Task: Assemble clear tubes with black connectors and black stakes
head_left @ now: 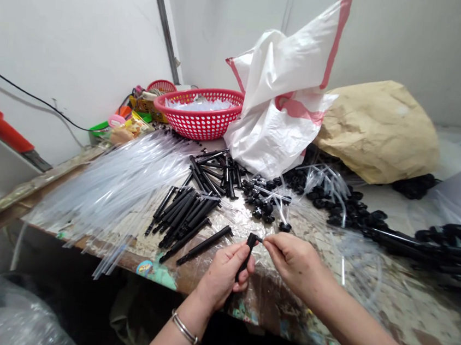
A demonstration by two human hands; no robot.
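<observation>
My left hand (228, 271) is wrapped round a black plastic tube (251, 241), which stands tilted near the table's front edge. A short side nozzle sticks out near the tube's top end. My right hand (293, 258) pinches at the tip of that nozzle; whether a small part sits between the fingertips is hidden. One loose black tube (205, 245) lies just left of my hands. Behind it rests a pile of similar black tubes (187, 212). Several black round parts with clear tubing (267, 198) lie beyond my right hand.
Long clear plastic tubes (122, 183) cover the table's left side. A red perforated basket (203, 116) and a white sack (278, 106) stand at the back. A brown paper bag (383, 131) lies behind more black parts (452, 253) at right.
</observation>
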